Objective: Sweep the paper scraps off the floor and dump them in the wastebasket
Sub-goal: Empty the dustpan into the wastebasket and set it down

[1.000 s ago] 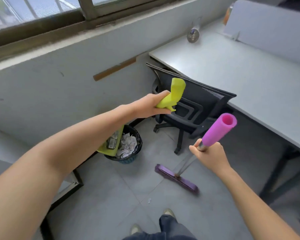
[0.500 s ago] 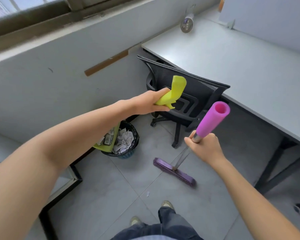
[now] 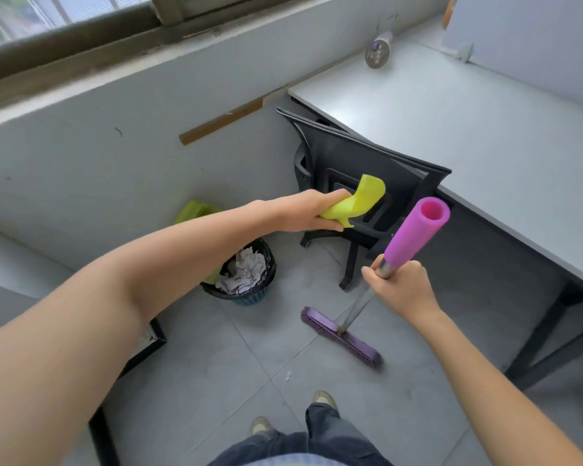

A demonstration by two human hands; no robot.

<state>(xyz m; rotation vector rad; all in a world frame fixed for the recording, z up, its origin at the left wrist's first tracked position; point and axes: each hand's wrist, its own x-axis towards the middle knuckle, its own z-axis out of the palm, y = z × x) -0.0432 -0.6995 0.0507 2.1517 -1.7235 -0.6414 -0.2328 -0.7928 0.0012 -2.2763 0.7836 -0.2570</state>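
- The left hand (image 3: pixel 308 211) is clenching the yellow-green dustpan (image 3: pixel 360 200) by its handle, above the wastebasket (image 3: pixel 249 294).
- The right hand (image 3: pixel 401 287) is grasping the broom (image 3: pixel 342 338) — its head is resting on the floor, right of the wastebasket.
- Paper scraps (image 3: pixel 243 274) are filling the wastebasket.

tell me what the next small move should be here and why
Probably draw the broom head back to the small scrap left on the floor near the feet. The wastebasket already holds crumpled paper, the left hand holds the dustpan up by it, and the right hand grips the broom, so that scrap looks like what remains.
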